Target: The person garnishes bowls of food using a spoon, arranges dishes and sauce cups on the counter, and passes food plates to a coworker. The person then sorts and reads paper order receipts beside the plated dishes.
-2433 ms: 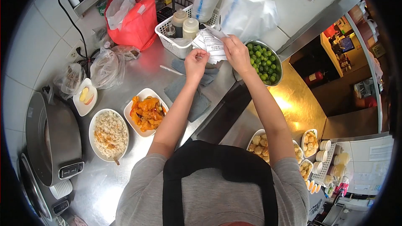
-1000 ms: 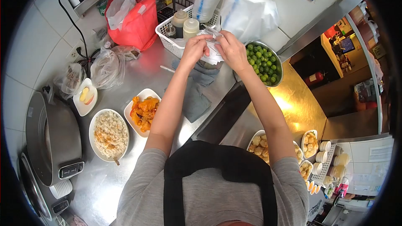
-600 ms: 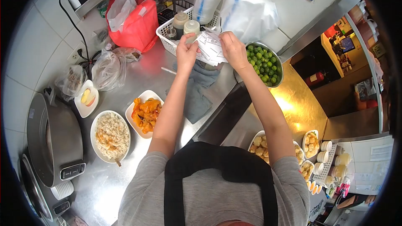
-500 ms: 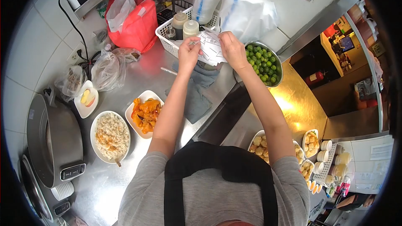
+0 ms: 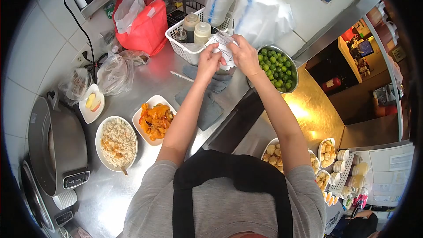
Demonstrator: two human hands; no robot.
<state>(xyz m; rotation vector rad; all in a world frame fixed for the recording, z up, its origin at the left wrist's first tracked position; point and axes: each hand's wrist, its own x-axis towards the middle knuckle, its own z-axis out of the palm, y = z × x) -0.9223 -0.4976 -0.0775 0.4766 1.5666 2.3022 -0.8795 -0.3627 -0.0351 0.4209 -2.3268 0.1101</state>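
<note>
Both hands meet over a small bunch of white paper slips (image 5: 226, 53) with printed lines, in front of the white basket. My left hand (image 5: 210, 64) pinches the slips at their left side. From the right, my right hand (image 5: 245, 56) has its fingers closed on the upper right edge. Directly behind, the white basket (image 5: 194, 57) holds a squeeze bottle with pale contents (image 5: 202, 31) and a darker bottle (image 5: 191, 23). A blue-grey cloth (image 5: 205, 109) lies on the steel counter below my wrists. Beside my right hand stands a metal bowl of green limes (image 5: 276, 69).
At left are a bowl of rice (image 5: 116, 144), a dish of orange-sauced food (image 5: 155, 120), a small dish (image 5: 92, 104) and a grey cooker (image 5: 59, 145). A red bag (image 5: 142, 28) stands behind. Several dishes of pale food (image 5: 327, 152) are at right, with a person (image 5: 362, 225) beyond.
My hands have come closer together, the left moving right. The slips are now more bunched and partly covered by my fingers. The person at the lower right has shifted.
</note>
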